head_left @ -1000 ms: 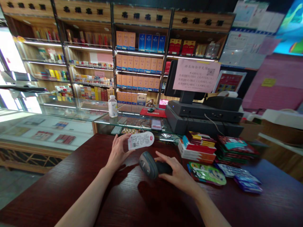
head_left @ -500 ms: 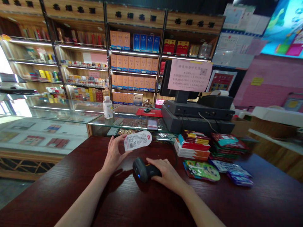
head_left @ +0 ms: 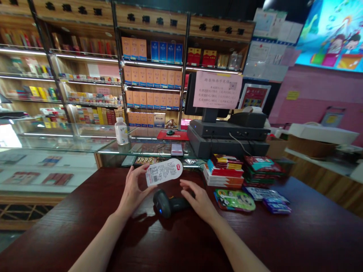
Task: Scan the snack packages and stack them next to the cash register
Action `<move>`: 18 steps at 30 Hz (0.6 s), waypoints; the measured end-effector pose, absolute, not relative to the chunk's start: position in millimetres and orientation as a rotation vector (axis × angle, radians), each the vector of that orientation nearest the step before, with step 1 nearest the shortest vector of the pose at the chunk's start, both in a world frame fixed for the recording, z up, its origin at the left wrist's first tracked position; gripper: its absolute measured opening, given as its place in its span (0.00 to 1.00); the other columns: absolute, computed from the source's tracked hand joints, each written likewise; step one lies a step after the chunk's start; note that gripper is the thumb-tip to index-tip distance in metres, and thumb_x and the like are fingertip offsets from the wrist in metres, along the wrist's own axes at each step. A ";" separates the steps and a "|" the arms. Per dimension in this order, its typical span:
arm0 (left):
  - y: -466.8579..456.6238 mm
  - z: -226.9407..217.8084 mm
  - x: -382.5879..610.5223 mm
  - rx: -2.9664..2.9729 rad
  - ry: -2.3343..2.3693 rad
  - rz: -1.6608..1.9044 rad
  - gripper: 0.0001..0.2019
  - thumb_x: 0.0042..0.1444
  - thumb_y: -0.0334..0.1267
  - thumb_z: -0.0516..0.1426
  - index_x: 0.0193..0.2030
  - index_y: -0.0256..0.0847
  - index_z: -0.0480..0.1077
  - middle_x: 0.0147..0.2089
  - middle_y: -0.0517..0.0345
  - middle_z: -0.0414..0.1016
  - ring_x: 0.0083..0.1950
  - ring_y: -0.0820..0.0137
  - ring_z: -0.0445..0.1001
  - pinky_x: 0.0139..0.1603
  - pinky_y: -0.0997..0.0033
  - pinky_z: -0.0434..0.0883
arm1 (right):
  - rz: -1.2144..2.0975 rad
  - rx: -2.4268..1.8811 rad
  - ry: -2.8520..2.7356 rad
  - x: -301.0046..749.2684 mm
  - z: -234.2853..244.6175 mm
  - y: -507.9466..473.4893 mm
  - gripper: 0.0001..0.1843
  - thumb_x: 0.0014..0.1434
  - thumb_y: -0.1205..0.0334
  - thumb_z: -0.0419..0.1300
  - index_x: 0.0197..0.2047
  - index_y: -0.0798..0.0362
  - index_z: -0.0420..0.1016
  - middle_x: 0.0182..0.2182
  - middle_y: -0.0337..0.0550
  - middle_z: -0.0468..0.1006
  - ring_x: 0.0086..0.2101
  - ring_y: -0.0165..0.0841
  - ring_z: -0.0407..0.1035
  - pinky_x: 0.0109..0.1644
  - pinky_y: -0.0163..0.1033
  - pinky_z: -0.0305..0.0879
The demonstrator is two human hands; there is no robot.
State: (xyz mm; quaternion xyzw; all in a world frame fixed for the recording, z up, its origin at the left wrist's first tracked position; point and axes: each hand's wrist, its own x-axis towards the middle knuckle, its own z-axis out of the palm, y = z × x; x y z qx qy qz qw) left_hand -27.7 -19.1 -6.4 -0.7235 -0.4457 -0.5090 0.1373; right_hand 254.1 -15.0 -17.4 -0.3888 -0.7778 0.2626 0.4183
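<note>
My left hand [head_left: 133, 192] pinches an oval white packet [head_left: 163, 172] by its lower edge, with the printed label and barcode side facing me. A black handheld barcode scanner [head_left: 167, 203] lies on the dark red wooden counter [head_left: 85, 211], its head to the left and a small blue light showing. My right hand [head_left: 198, 198] is open, with its fingers spread just beside the scanner's handle end. I cannot tell whether it touches the handle.
Colourful packets [head_left: 234, 200] and stacked cartons [head_left: 224, 172] lie to the right on the counter. Behind stand a glass display case [head_left: 144, 149] holding a water bottle [head_left: 121, 131] on top, a black till with a monitor [head_left: 224, 132], and lit shelves of boxes [head_left: 150, 68].
My right hand has lifted off the scanner and its fingers have opened. The scanner stays on the counter, and my left hand still holds the packet. The view has drifted, so the shelves sit further left.
</note>
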 end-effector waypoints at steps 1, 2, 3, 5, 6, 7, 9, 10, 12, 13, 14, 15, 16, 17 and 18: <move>-19.9 -5.4 -26.0 -2.102 -1.276 -1.475 0.27 0.54 0.44 0.66 0.56 0.44 0.60 0.61 0.47 0.73 0.63 0.57 0.72 0.73 0.38 0.54 | 0.711 -0.982 -1.817 254.8 -18.3 -11.5 0.21 0.67 0.51 0.56 0.59 0.47 0.72 0.53 0.48 0.80 0.50 0.41 0.74 0.58 0.49 0.66; -20.6 -4.6 -24.1 -2.114 -1.256 -1.475 0.27 0.54 0.44 0.66 0.56 0.44 0.60 0.61 0.46 0.73 0.63 0.57 0.73 0.73 0.38 0.54 | 0.767 -0.980 -1.694 255.5 -19.3 -7.9 0.21 0.67 0.50 0.56 0.58 0.49 0.73 0.52 0.50 0.80 0.49 0.41 0.76 0.56 0.49 0.68; -21.2 -3.9 -22.0 -2.129 -1.237 -1.473 0.26 0.54 0.44 0.66 0.56 0.44 0.60 0.61 0.46 0.73 0.63 0.57 0.73 0.73 0.38 0.54 | 0.825 -0.968 -1.588 256.1 -20.2 -4.4 0.22 0.66 0.48 0.56 0.58 0.49 0.73 0.51 0.51 0.81 0.48 0.41 0.76 0.54 0.49 0.70; -22.0 -2.7 -17.6 -2.167 -1.207 -1.463 0.25 0.55 0.44 0.65 0.55 0.44 0.60 0.61 0.46 0.73 0.63 0.57 0.73 0.73 0.38 0.54 | 0.932 -0.937 -1.426 257.4 -21.2 1.1 0.27 0.62 0.45 0.59 0.59 0.50 0.72 0.51 0.53 0.81 0.46 0.43 0.78 0.50 0.48 0.72; -22.2 -2.2 -15.5 -2.185 -1.196 -1.457 0.25 0.55 0.43 0.65 0.55 0.44 0.60 0.61 0.46 0.73 0.63 0.58 0.73 0.73 0.37 0.54 | 0.975 -0.922 -1.369 258.0 -21.1 3.0 0.29 0.61 0.44 0.60 0.60 0.50 0.71 0.51 0.53 0.81 0.46 0.43 0.78 0.47 0.47 0.73; -22.4 -1.7 -13.6 -2.203 -1.187 -1.450 0.25 0.56 0.43 0.65 0.55 0.44 0.60 0.61 0.47 0.73 0.63 0.58 0.73 0.73 0.37 0.54 | 1.009 -0.910 -1.329 258.6 -20.5 4.2 0.31 0.60 0.43 0.61 0.61 0.51 0.71 0.50 0.53 0.81 0.45 0.43 0.78 0.45 0.46 0.73; -22.5 -1.0 -10.5 -2.236 -1.168 -1.432 0.24 0.56 0.43 0.65 0.55 0.44 0.60 0.61 0.46 0.73 0.63 0.58 0.72 0.72 0.35 0.53 | 1.040 -0.900 -1.284 259.7 -18.1 4.8 0.32 0.59 0.43 0.63 0.62 0.51 0.71 0.48 0.52 0.83 0.43 0.42 0.79 0.41 0.42 0.73; -22.5 -1.0 -9.4 -2.251 -1.157 -1.419 0.24 0.57 0.43 0.64 0.55 0.44 0.60 0.62 0.46 0.73 0.63 0.58 0.72 0.72 0.35 0.53 | 1.040 -0.901 -1.274 260.1 -16.6 4.6 0.32 0.58 0.44 0.63 0.61 0.51 0.72 0.46 0.51 0.83 0.42 0.41 0.79 0.38 0.41 0.72; -22.2 -1.5 -7.8 -2.283 -1.137 -1.387 0.24 0.57 0.43 0.64 0.56 0.44 0.60 0.62 0.46 0.72 0.64 0.58 0.71 0.72 0.35 0.53 | 1.030 -0.917 -1.277 260.6 -13.9 3.6 0.30 0.57 0.45 0.64 0.59 0.51 0.75 0.40 0.48 0.84 0.38 0.39 0.78 0.33 0.37 0.69; -22.1 -2.1 -7.3 -2.297 -1.127 -1.373 0.24 0.57 0.43 0.64 0.56 0.44 0.60 0.63 0.46 0.72 0.64 0.59 0.71 0.72 0.35 0.53 | 1.024 -0.926 -1.282 260.8 -12.8 3.1 0.29 0.57 0.46 0.65 0.58 0.51 0.77 0.37 0.47 0.85 0.35 0.37 0.77 0.31 0.36 0.67; -22.0 -2.8 -6.8 -2.308 -1.118 -1.361 0.24 0.58 0.43 0.64 0.57 0.45 0.60 0.63 0.46 0.72 0.65 0.59 0.71 0.73 0.36 0.53 | 1.020 -0.932 -1.287 261.0 -11.8 2.7 0.27 0.57 0.47 0.65 0.56 0.51 0.78 0.34 0.45 0.84 0.33 0.36 0.76 0.29 0.35 0.65; -21.9 -3.6 -6.3 -2.315 -1.113 -1.351 0.25 0.58 0.43 0.64 0.58 0.45 0.60 0.63 0.46 0.71 0.65 0.59 0.70 0.73 0.36 0.53 | 1.022 -0.934 -1.288 261.1 -11.1 2.3 0.26 0.56 0.47 0.65 0.55 0.50 0.80 0.32 0.44 0.83 0.31 0.35 0.74 0.28 0.34 0.63; -22.0 -4.3 -5.7 -2.322 -1.112 -1.342 0.25 0.58 0.43 0.64 0.58 0.45 0.59 0.63 0.47 0.71 0.65 0.59 0.70 0.73 0.36 0.53 | 1.026 -0.932 -1.284 261.2 -10.5 2.0 0.25 0.56 0.48 0.66 0.53 0.50 0.81 0.30 0.43 0.83 0.29 0.33 0.73 0.27 0.34 0.62; -22.1 -5.0 -5.0 -2.327 -1.114 -1.336 0.26 0.58 0.43 0.63 0.59 0.45 0.59 0.64 0.47 0.71 0.66 0.59 0.70 0.73 0.36 0.54 | 1.032 -0.927 -1.277 261.4 -9.9 1.7 0.24 0.55 0.48 0.66 0.52 0.50 0.81 0.29 0.42 0.82 0.28 0.32 0.72 0.27 0.33 0.61; -22.3 -5.3 -4.1 -2.333 -1.125 -1.330 0.26 0.58 0.43 0.63 0.60 0.46 0.59 0.64 0.47 0.71 0.66 0.58 0.69 0.73 0.37 0.54 | 1.039 -0.918 -1.266 261.6 -9.4 1.3 0.23 0.55 0.48 0.66 0.50 0.50 0.82 0.28 0.41 0.82 0.27 0.32 0.72 0.26 0.33 0.61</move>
